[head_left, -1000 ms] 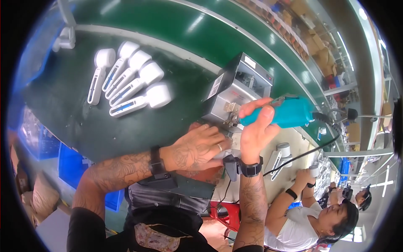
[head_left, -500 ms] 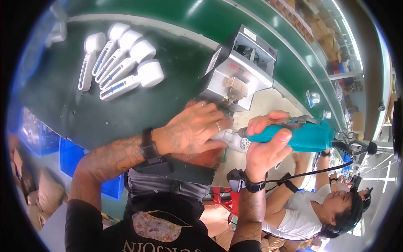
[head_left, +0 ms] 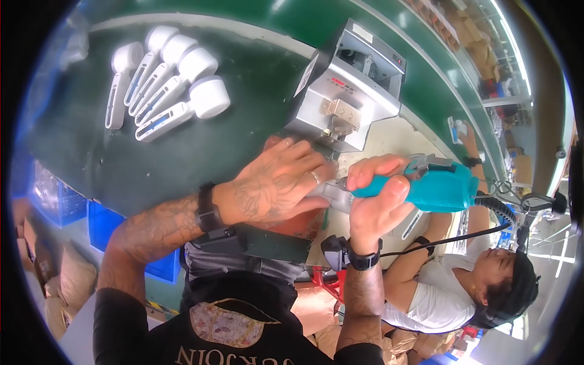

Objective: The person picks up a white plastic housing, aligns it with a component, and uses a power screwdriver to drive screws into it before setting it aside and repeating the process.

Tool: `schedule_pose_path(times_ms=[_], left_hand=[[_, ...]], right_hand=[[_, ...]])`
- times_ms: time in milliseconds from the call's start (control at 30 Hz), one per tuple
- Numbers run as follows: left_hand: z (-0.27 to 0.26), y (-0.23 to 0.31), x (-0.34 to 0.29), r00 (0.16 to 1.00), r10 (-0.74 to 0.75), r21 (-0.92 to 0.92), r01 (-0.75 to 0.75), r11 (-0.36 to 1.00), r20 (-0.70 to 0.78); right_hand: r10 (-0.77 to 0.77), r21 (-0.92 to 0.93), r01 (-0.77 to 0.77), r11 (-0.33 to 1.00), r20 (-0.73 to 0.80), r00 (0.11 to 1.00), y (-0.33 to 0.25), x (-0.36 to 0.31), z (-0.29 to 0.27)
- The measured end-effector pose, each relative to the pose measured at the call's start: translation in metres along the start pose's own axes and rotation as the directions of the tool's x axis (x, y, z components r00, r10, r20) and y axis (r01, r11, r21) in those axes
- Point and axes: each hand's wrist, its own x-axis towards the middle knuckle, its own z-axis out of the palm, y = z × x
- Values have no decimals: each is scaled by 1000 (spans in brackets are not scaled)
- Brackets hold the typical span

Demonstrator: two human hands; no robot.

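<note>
At the near edge of the green table point(head_left: 243, 131), I hold a white plastic piece point(head_left: 338, 196) in my left hand point(head_left: 274, 182) while my right hand point(head_left: 378, 198) levels a teal power driver point(head_left: 441, 187) at it. The fingers of my left hand are curled around the piece, thumb on the near side, though their tips are hidden from view. My right hand is clasped about the driver's front end, thumb and fingers on opposite sides of its body. The driver's nose points left, toward the end of the piece; whether the bit touches it I cannot tell.

The step in hand, as I judge it, is lining up the driver with the piece and working it there. The next move appears to call for a firm left grip and a straight, steady driver, with the pressure running along its axis so that the bit does not skid off the plastic.

Beyond my hands, a grey metal machine point(head_left: 313, 115) stands near the table's far edge. Toward the far left corner, five white handheld units point(head_left: 210, 97) lie fanned out, round heads toward the far edge, slim handles toward me. Past the right edge, a co-worker in a white shirt point(head_left: 441, 298) sits close by.
</note>
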Motion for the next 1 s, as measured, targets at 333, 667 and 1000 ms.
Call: schedule_pose_path(times_ms=[333, 667, 1000], left_hand=[[-3, -3, -3, 1000, 7, -28, -7, 1000, -5], [-2, -1, -9, 999, 26, -33, -25, 999, 30], [-3, -6, -6, 997, 29, -62, -34, 997, -73]], right_hand=[[10, -57, -11, 998, -13, 1000, -14, 24, 11], [-93, -11, 94, 995, 57, 994, 19, 53, 29], [-36, 48, 39, 998, -58, 998, -34, 15, 10]])
